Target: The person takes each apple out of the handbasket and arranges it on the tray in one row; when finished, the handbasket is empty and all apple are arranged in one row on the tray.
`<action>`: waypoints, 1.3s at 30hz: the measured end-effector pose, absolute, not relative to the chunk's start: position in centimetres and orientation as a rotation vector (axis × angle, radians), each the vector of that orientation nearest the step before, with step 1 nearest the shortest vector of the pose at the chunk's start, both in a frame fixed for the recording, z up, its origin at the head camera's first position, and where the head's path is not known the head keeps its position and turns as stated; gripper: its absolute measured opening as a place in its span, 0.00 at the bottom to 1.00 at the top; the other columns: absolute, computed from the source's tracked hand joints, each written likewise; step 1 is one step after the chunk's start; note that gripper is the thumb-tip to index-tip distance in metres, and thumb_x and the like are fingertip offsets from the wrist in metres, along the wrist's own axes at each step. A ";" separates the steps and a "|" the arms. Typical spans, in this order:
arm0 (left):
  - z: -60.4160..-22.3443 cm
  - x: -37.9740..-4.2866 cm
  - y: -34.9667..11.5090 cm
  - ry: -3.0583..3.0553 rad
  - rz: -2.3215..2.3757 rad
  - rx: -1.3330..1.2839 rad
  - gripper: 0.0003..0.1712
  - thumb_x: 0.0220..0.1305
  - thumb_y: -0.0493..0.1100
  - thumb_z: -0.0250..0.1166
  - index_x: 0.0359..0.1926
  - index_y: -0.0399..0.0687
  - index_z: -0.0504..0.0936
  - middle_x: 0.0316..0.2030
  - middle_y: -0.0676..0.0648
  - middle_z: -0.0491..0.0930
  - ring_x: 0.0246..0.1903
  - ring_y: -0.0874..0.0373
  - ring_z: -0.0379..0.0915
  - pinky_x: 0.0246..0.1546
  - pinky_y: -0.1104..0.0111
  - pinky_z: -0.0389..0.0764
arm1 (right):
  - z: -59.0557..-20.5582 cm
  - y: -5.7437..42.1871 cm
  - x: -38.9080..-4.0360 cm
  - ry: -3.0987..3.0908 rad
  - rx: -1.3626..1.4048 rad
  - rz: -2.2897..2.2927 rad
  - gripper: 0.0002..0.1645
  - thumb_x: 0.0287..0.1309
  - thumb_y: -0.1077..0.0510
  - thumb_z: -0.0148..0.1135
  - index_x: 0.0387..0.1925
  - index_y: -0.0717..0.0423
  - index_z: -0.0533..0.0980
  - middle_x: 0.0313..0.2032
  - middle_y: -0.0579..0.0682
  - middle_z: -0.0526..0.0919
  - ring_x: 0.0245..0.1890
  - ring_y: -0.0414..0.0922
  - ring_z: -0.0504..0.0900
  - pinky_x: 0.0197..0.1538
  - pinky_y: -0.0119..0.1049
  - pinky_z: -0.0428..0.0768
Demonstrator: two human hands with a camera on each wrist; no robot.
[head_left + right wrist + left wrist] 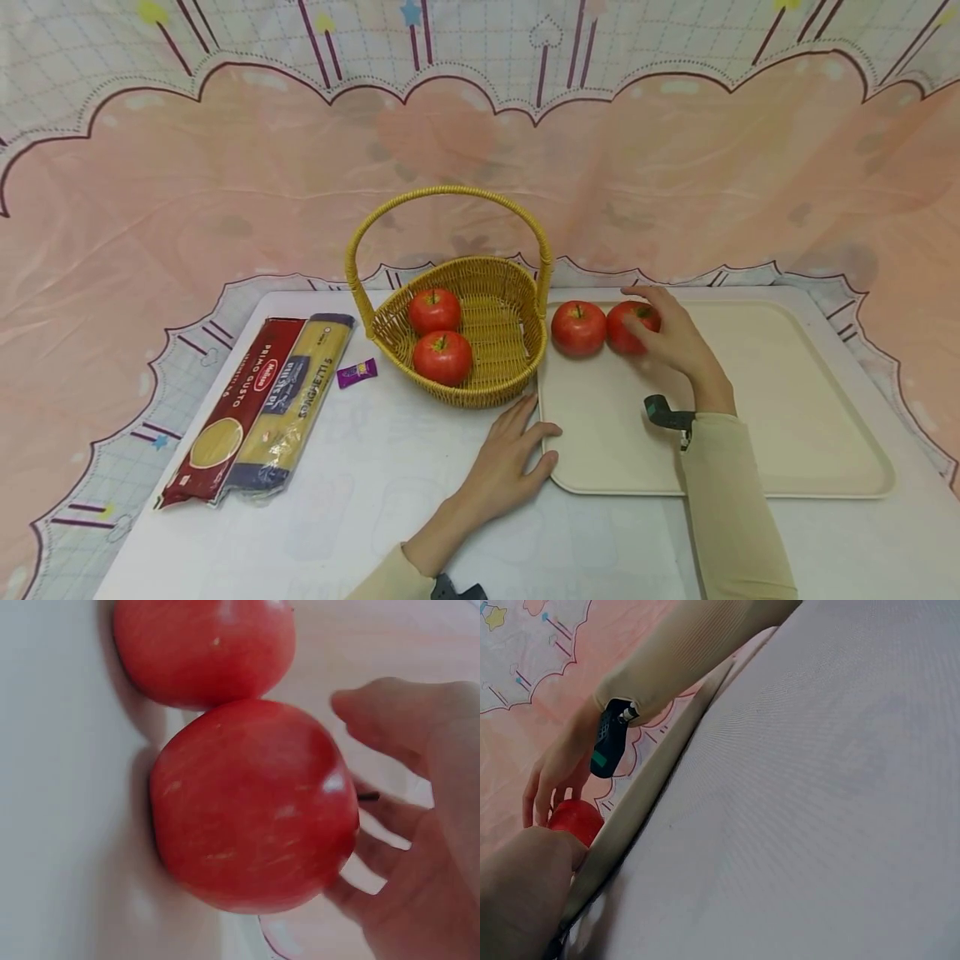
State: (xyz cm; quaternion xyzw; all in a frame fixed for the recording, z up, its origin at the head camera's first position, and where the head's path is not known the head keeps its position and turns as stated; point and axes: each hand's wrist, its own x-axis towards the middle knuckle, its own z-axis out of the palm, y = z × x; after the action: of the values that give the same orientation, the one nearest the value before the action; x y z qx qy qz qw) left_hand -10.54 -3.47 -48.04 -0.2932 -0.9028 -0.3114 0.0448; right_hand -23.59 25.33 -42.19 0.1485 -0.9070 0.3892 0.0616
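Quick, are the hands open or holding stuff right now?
Left hand: open, at the edge of the tray.
Right hand: open around an apple, thumb off it.

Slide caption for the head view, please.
Right hand at one of two apples on a tray, left hand at the tray's edge, two more apples in a basket.

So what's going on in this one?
A person's right hand reaches loosely around one apple on the tray, no firm grip showing; another apple sits beside it. The left hand rests at the tray's left edge. Two more apples lie in the basket, with two pasta packs further left.
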 end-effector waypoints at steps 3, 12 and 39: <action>-48.1 -10.6 -3.4 -2.749 -0.936 -0.901 0.14 0.65 0.50 0.55 0.51 0.58 0.76 0.71 0.41 0.55 0.71 0.46 0.51 0.69 0.51 0.56 | -41.8 25.0 -23.6 -2.650 0.465 1.187 0.23 0.61 0.61 0.58 0.59 0.56 0.69 0.59 0.57 0.70 0.63 0.57 0.66 0.65 0.58 0.63; -48.2 -10.5 -3.6 -2.738 -0.940 -0.902 0.14 0.65 0.50 0.56 0.50 0.57 0.76 0.71 0.40 0.56 0.71 0.46 0.51 0.69 0.51 0.56 | -40.8 22.8 -23.4 -2.552 0.546 1.237 0.15 0.61 0.61 0.57 0.51 0.55 0.76 0.51 0.51 0.78 0.45 0.47 0.77 0.52 0.33 0.77; -48.3 -10.6 -3.4 -2.740 -0.947 -0.887 0.14 0.65 0.50 0.56 0.50 0.58 0.77 0.70 0.41 0.58 0.70 0.46 0.52 0.68 0.50 0.58 | -38.5 14.6 -23.2 -2.564 1.164 1.071 0.13 0.60 0.59 0.60 0.47 0.49 0.77 0.48 0.44 0.80 0.47 0.42 0.76 0.51 0.43 0.78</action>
State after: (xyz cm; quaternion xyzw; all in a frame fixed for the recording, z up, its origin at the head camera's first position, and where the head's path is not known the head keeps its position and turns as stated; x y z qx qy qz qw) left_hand -10.63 -3.40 -48.29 -0.2921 -0.9024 -0.3118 0.0552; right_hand -23.24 14.60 -38.52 0.3857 -0.8492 0.3548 0.0643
